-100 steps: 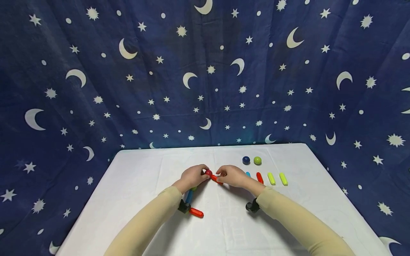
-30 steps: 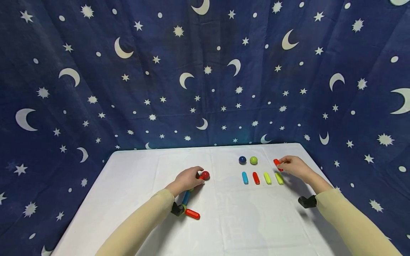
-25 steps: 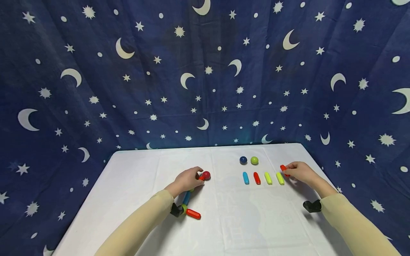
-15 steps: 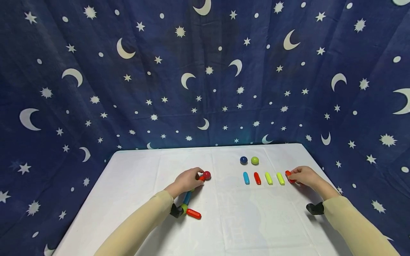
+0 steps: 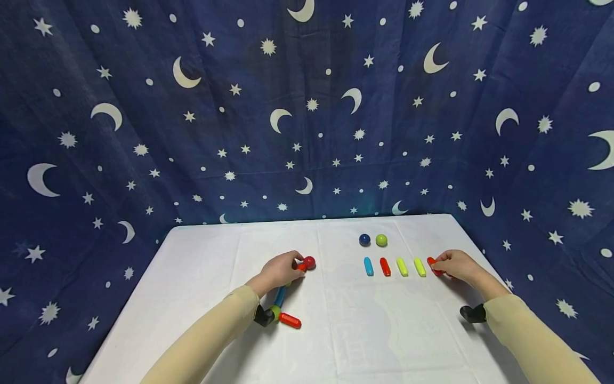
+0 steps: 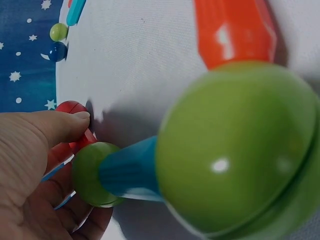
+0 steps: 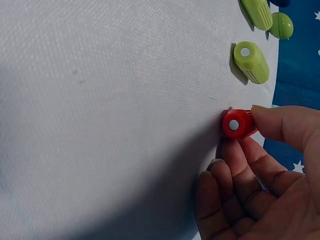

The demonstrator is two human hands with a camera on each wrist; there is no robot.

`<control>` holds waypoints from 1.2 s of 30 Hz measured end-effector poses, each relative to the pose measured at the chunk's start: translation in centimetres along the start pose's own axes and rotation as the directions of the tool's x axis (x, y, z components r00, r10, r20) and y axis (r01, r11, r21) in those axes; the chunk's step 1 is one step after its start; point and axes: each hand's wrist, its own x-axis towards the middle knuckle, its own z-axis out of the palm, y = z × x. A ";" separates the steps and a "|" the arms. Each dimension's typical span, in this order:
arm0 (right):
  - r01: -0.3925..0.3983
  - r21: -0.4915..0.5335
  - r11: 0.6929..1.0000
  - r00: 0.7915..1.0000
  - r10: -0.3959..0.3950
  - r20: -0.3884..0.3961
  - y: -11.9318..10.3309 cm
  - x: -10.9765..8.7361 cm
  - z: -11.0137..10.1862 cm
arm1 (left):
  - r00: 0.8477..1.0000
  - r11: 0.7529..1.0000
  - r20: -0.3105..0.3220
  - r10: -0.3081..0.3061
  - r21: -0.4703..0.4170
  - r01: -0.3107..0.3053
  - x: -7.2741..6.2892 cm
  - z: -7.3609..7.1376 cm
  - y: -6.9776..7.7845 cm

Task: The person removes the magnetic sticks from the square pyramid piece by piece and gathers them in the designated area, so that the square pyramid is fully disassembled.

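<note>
My left hand (image 5: 279, 270) grips a short red magnetic rod (image 5: 301, 267) beside a red ball (image 5: 309, 262). In the left wrist view, these join a green ball (image 6: 92, 175), a blue rod (image 6: 132, 170), a larger-looking near green ball (image 6: 240, 150) and another red rod (image 6: 235, 35), forming a bent chain on the table. Over at the right, my right hand (image 5: 455, 265) pinches a separate red rod (image 5: 433, 264) between thumb and fingers, at the end of a row of rods. The right wrist view shows this rod's round silver tip (image 7: 233, 125) facing the camera.
A blue rod (image 5: 368, 266), a red rod (image 5: 385, 267) and two yellow-green rods (image 5: 402, 267) lie side by side left of my right hand. Behind them sit a dark blue ball (image 5: 364, 240) and a green ball (image 5: 381, 240). A starry blue curtain (image 5: 249, 133) borders the white table (image 5: 206, 250).
My right hand has moved from the chain to the far right with a red rod, lowering it beside the yellow-green rods. My left hand has stayed at the chain, its grip now on a red rod.
</note>
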 end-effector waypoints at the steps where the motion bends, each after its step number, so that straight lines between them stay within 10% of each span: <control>1: 0.003 -0.008 1.000 1.000 -0.003 -0.004 0.0 0.0 0.0 | 1.000 1.000 -0.001 -0.002 -0.003 0.002 0.0 0.0 0.0; 9: 0.067 -0.097 0.993 0.987 -0.080 -0.136 -1.4 -0.4 -0.3 | 1.000 0.999 0.005 0.005 -0.032 -0.004 -0.2 0.1 -0.2; 16: 0.286 -0.105 0.952 0.927 -0.303 -0.222 -6.9 -0.8 2.7 | 0.991 0.992 0.027 0.130 -0.004 -0.130 0.1 0.3 0.6; 27: 0.555 -0.012 0.832 0.828 -0.552 0.099 -14.7 -1.0 13.7 | 0.961 0.962 0.076 0.266 0.040 -0.270 0.9 1.1 2.2; 36: 0.491 -0.073 0.868 0.865 -0.475 0.161 -16.8 0.0 18.0 | 0.969 0.969 0.042 0.242 0.038 -0.244 1.0 1.4 2.4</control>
